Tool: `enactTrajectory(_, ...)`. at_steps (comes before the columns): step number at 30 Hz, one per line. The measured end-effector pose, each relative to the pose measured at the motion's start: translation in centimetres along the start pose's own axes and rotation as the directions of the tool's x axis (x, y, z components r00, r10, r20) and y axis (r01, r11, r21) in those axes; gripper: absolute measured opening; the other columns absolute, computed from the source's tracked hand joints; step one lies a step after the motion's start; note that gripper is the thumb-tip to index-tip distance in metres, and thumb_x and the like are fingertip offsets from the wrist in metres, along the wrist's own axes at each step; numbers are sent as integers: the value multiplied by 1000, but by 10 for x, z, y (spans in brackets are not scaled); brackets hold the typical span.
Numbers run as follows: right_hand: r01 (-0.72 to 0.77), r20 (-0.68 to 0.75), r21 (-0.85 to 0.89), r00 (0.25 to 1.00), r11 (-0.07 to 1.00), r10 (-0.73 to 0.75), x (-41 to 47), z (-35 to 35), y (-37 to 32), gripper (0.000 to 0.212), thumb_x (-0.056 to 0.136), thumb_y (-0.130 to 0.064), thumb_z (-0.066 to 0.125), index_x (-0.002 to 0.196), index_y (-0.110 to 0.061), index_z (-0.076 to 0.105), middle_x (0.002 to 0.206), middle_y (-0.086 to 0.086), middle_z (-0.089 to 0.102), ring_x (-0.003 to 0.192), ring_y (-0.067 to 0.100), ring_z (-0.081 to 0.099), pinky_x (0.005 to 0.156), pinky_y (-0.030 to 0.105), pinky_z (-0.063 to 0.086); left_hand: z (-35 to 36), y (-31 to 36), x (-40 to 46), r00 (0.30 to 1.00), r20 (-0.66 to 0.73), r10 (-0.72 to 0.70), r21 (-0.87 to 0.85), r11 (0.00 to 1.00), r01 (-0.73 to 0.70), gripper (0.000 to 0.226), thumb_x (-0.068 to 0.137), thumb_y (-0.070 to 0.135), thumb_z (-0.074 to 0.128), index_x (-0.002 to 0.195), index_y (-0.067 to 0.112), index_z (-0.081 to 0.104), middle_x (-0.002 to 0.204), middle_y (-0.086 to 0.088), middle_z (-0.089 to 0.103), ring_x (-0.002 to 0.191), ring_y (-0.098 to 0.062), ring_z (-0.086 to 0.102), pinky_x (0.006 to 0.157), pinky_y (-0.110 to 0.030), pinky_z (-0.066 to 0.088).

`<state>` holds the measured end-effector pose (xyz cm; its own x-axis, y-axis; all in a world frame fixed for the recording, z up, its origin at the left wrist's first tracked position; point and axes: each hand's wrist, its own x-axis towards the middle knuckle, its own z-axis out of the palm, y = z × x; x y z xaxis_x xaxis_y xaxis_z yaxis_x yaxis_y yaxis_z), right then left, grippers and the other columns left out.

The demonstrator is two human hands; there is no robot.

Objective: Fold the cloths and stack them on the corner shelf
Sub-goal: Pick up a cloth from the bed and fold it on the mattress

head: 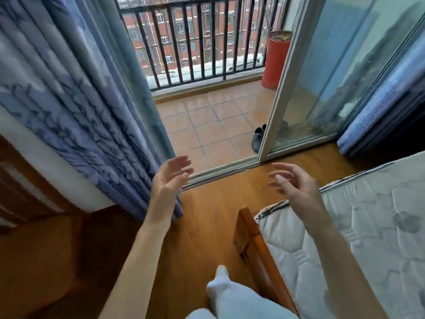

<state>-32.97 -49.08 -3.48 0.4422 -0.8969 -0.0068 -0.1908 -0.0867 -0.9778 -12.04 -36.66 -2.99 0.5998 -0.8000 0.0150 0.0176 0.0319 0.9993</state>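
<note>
Hovering empty: one left hand (169,178), one right hand (293,184), fingers spread.

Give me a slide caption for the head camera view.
Empty left hand and right hand raised before an open balcony door.

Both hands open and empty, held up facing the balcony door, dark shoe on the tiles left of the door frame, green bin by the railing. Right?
Not quite: the head view shows a red cylindrical bin, not green, by the black metal railing. The rest holds.
</note>
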Motion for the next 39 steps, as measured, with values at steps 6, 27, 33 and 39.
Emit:
enactTrajectory(6, -53, -93, -27, 994, 998, 50, 126, 12, -20, 20, 92, -13, 49, 108, -21, 58, 98, 0, 65, 87, 11, 64, 75, 18, 53, 21, 7, 166, 982, 191, 1, -52, 999, 9, 34, 70, 24, 61, 104, 25, 57, 104, 4, 64, 93, -4, 64, 75, -13, 49)
enactTrajectory(27, -201, -821, 217, 492, 955, 290, 363, -81, 35, 21, 92, -9, 47, 104, -20, 60, 95, -3, 64, 76, 3, 63, 65, 11, 50, 306, -30, 516, 409, 897, -167, 156, 986, 60, 42, 61, 30, 59, 102, 25, 61, 103, -5, 67, 96, -18, 62, 80, -22, 48)
enactTrajectory(33, -161, -900, 222, 346, 962, 266, 392, -181, 70, 21, 92, -8, 49, 100, -23, 60, 94, -3, 65, 72, -3, 63, 65, 10, 49, 444, -51, 532, 239, 955, -176, 172, 984, 36, 40, 71, 13, 51, 110, 14, 58, 100, 0, 66, 87, -4, 65, 75, -12, 49)
enactTrajectory(39, -142, -937, 207, 254, 968, 238, 415, -339, 95, 22, 91, -9, 50, 94, -29, 59, 93, -4, 64, 71, -3, 64, 64, 8, 47, 630, -44, 531, 95, 989, -114, 122, 989, -80, 31, 84, 4, 54, 114, 9, 56, 105, -4, 63, 92, -8, 61, 78, -11, 48)
